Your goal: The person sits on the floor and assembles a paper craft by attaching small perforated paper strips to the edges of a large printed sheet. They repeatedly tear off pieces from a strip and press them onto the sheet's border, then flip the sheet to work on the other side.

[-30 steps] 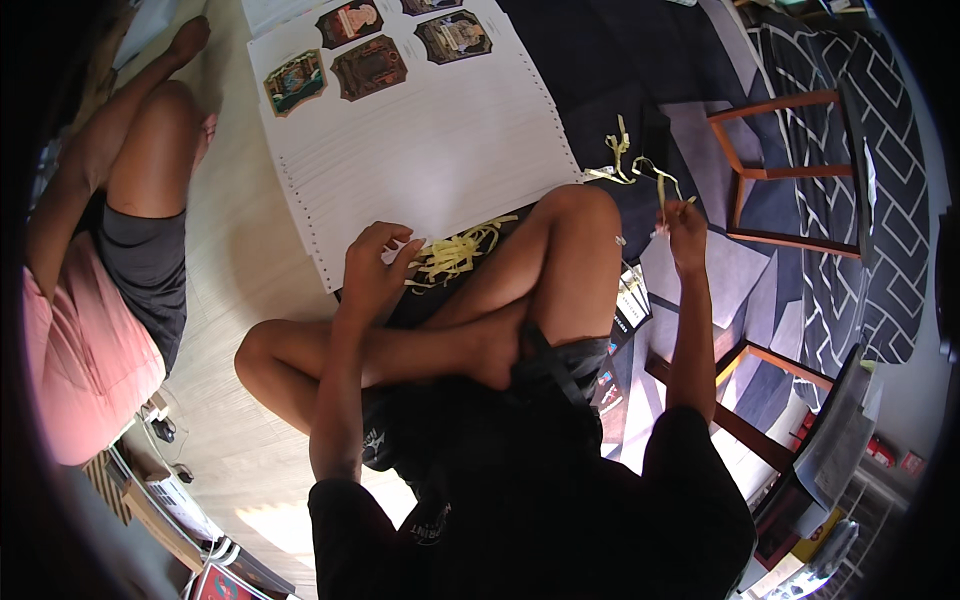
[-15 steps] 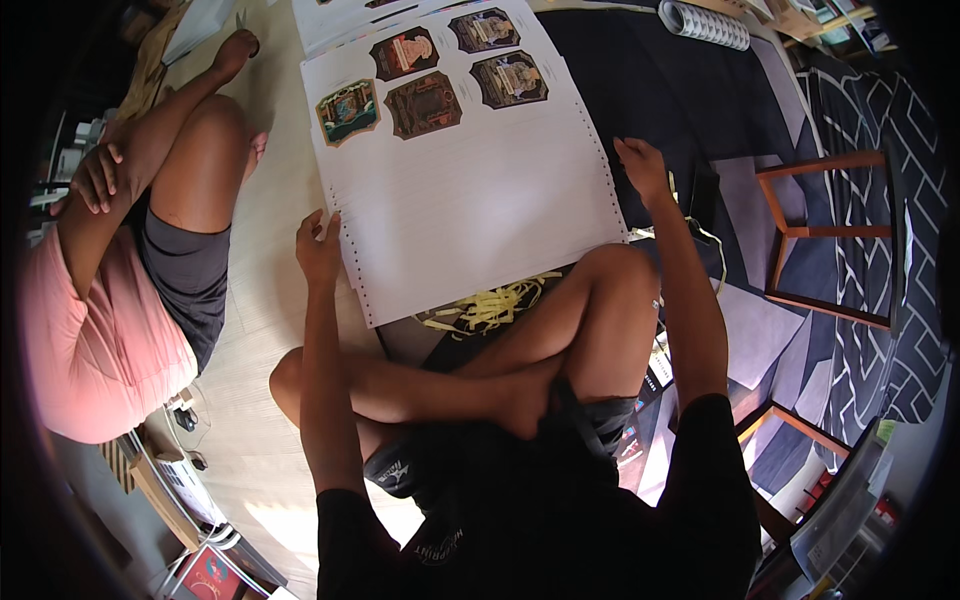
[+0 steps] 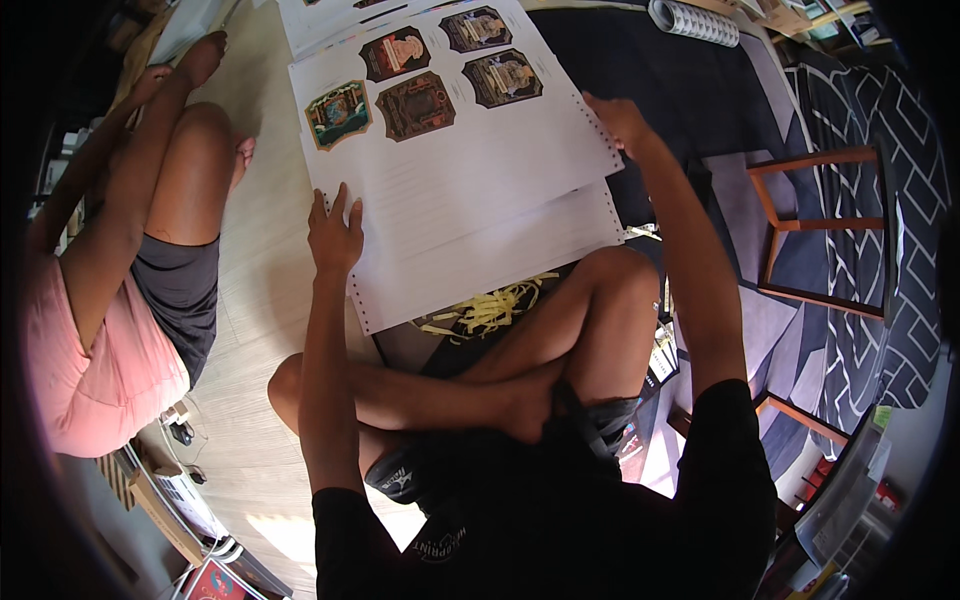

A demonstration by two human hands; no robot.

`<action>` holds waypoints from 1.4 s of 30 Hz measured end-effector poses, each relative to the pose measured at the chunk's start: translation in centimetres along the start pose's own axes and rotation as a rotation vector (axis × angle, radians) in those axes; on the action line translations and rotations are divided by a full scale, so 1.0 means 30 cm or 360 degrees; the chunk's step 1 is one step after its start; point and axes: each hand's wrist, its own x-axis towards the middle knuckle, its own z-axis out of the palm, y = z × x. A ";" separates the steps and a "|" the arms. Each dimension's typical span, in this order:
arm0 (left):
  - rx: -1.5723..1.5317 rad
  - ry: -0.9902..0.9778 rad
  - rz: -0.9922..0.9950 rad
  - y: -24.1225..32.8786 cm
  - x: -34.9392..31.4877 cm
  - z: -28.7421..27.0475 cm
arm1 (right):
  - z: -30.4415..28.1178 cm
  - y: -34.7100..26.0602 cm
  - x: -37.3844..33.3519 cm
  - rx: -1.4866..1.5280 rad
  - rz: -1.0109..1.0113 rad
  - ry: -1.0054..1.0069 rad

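A large white sheet (image 3: 470,175) with several dark ornate printed labels near its top lies over another perforated-edge white sheet (image 3: 480,258), whose lower part shows beneath it. My left hand (image 3: 335,230) rests at the upper sheet's left edge, fingers spread and pointing away from me. At that sheet's right edge, my right hand (image 3: 625,125) has its fingers curled around the border, closed on the paper. The near right corner of the upper sheet lies just below this hand.
Yellow paper strips (image 3: 487,310) lie in front of my crossed legs. A person in a pink top (image 3: 110,360) sits at the left. A patterned roll (image 3: 695,22) lies at the far right, and a brown wooden frame (image 3: 825,228) stands right of the dark mat (image 3: 620,60).
The upper sheet has shifted away from me, uncovering part of the sheet below. My left hand has moved onto its edge; my right hand has closed on the opposite edge. The other person's hand moved.
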 end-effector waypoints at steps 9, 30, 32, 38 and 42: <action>0.0129 -0.0010 0.0005 0.009 0.007 -0.002 | -0.048 -0.062 0.040 -0.0413 0.0282 -0.0405; 0.0195 -0.0030 0.0004 0.012 0.006 -0.026 | 0.026 0.095 -0.059 -0.0420 0.0434 -0.0368; 0.0222 -0.0077 -0.0031 0.029 0.008 -0.037 | 0.019 0.106 -0.071 -0.0402 0.0431 -0.0381; 0.0251 -0.0105 -0.0043 0.022 0.010 -0.034 | 0.005 0.086 -0.098 -0.0414 0.0285 -0.0295; 0.0267 -0.0130 -0.0048 0.032 0.007 -0.035 | -0.004 0.124 -0.113 -0.0560 0.0399 -0.0345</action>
